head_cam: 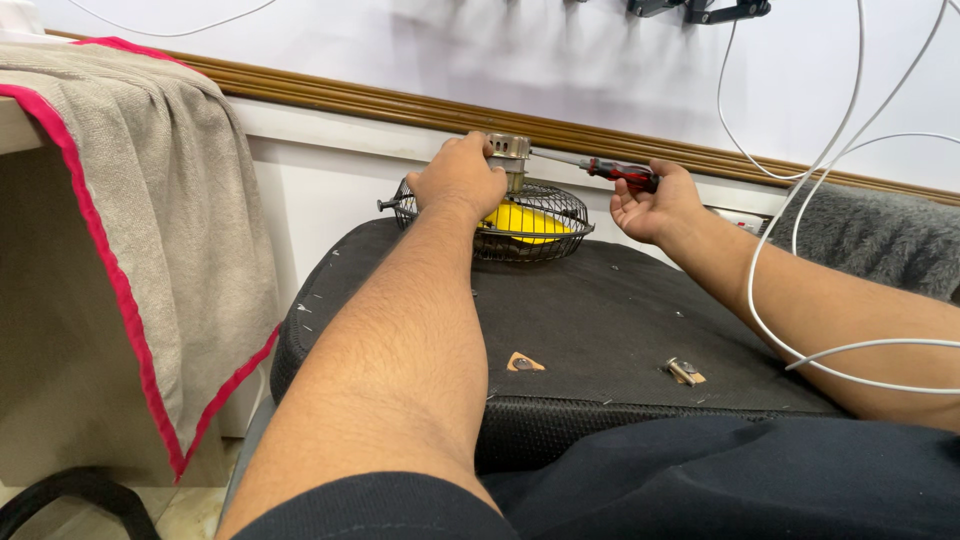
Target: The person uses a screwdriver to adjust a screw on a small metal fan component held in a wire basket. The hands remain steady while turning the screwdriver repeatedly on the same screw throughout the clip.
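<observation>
The small black wire-cage fan with yellow blades (530, 222) lay face down at the far edge of a black padded cushion (600, 320), its round metal motor housing (508, 150) uppermost and gripped by the left hand (460, 175), fingers curled over it. The right hand (650, 205) closed its fingers on a red-and-black-handled screwdriver (620, 175), whose shaft ran toward the housing, perhaps touching it. Nearer on the cushion lay a small metal screw (682, 370); a beige towel with red edging (130, 200) hung left, white cables (800, 200) right.
</observation>
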